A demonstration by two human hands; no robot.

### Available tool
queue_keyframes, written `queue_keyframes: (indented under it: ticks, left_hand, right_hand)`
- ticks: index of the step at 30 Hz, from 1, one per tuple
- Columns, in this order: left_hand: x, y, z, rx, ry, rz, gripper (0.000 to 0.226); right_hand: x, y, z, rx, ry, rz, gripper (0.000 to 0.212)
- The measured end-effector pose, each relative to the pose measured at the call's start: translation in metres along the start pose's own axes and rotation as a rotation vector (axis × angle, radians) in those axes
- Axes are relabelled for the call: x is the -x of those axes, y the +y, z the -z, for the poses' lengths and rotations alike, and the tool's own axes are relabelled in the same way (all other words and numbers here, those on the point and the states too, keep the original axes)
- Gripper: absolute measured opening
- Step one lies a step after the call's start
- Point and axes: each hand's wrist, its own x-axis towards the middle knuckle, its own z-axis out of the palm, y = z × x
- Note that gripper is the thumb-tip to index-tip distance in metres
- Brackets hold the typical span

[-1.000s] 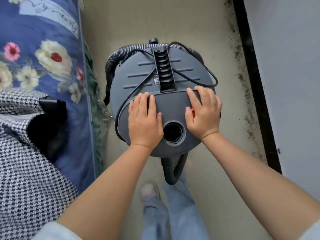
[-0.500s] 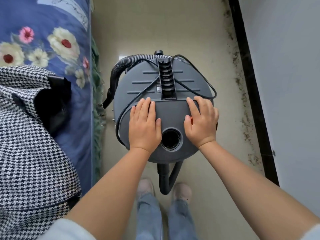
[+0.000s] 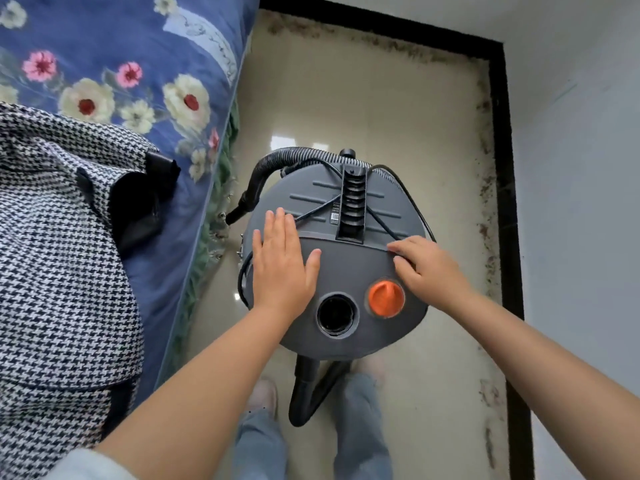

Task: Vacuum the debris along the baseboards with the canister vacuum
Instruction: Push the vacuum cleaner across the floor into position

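Debris (image 3: 485, 188) is seen lining the black baseboard (image 3: 504, 216); no vacuuming appears begun. Grey round canister vacuum (image 3: 346, 268) stands on the floor beside the bed, left hand (image 3: 282, 265) laid flat on its lid, right hand (image 3: 427, 271) touching the black power cord (image 3: 384, 225) with curled fingertips; whether it is pinched cannot be told.

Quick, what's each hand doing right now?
Left hand: open, flat on the vacuum.
Right hand: fingers curled at the cord; whether it grips cannot be told.
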Motion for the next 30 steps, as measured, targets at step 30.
queue_keyframes:
  ticks: [30]
  left_hand:
    - [-0.004,0.001,-0.025,-0.092,0.284,0.182,0.056]
  right_hand:
    - [-0.191,-0.085,0.012,0.421,-0.099,0.080,0.023]
